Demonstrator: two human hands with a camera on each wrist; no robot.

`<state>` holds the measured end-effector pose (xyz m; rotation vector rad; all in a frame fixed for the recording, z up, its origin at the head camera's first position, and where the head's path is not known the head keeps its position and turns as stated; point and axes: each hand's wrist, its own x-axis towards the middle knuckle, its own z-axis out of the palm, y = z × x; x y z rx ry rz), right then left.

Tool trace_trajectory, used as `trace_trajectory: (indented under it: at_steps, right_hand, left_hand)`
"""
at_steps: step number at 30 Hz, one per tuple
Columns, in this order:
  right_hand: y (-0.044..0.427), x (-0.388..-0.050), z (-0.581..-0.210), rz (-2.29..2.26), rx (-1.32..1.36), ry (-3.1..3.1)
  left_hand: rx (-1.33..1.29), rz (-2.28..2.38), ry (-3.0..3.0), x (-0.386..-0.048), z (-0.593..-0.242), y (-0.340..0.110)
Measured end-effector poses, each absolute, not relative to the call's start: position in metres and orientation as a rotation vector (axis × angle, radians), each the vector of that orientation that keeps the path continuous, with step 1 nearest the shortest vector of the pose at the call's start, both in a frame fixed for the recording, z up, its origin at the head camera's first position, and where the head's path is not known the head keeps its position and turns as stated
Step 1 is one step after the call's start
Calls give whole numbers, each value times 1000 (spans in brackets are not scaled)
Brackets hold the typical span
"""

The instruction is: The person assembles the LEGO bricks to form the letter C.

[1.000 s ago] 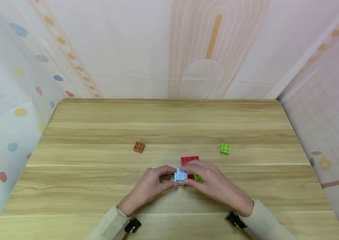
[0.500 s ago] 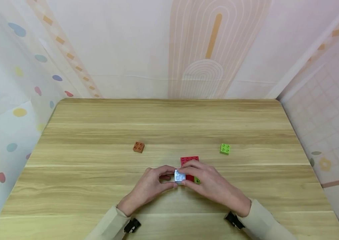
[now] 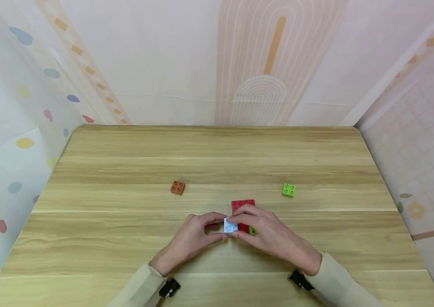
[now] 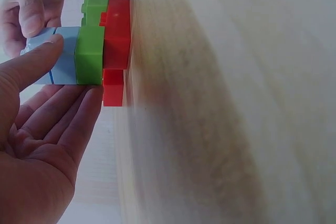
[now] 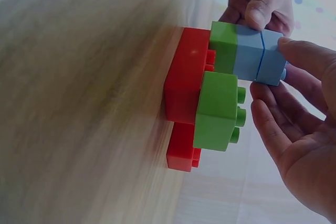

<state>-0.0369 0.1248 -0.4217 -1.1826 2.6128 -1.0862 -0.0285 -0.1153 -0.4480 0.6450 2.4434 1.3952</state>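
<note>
Two light blue toy building bricks form the top of a stack, the upper blue brick (image 5: 272, 59) squarely over the lower blue brick (image 5: 248, 53) with a thin seam between them. Under them is a green brick (image 4: 89, 56), which sits on a red brick (image 5: 186, 74). My right hand (image 3: 268, 228) pinches the upper blue brick between thumb and fingers. From the other side my left hand (image 3: 191, 238) holds the stack, its thumb near the lower blue brick. Beside the stack, a second green brick (image 5: 216, 111) stands on the red brick.
Another red brick (image 3: 243, 203) lies behind the stack, partly hidden by my right hand. Farther back on the wooden table (image 3: 217, 157) are a brown brick (image 3: 178, 187) at left and a loose green brick (image 3: 288, 190) at right. Patterned cloth (image 3: 170, 64) hangs behind the table.
The upper blue brick has shifted left and down from an offset position to line up over the lower one. My right hand moved slightly left with it; the left hand stayed still.
</note>
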Motion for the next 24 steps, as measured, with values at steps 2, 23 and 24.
trace_trajectory:
  at_steps: [2, 23, 24]
  right_hand:
    - [125, -37, -422, -1075, -1184, 2612]
    - [123, -36, -417, -1023, -1033, 2615]
    - [124, -36, -417, -1019, -1015, 2618]
  left_hand:
    - [644, 1390, 2445, -29, -448, -116]
    - [656, 1360, 2454, -27, -445, -116]
    - [656, 1355, 2455, -27, -445, -116]
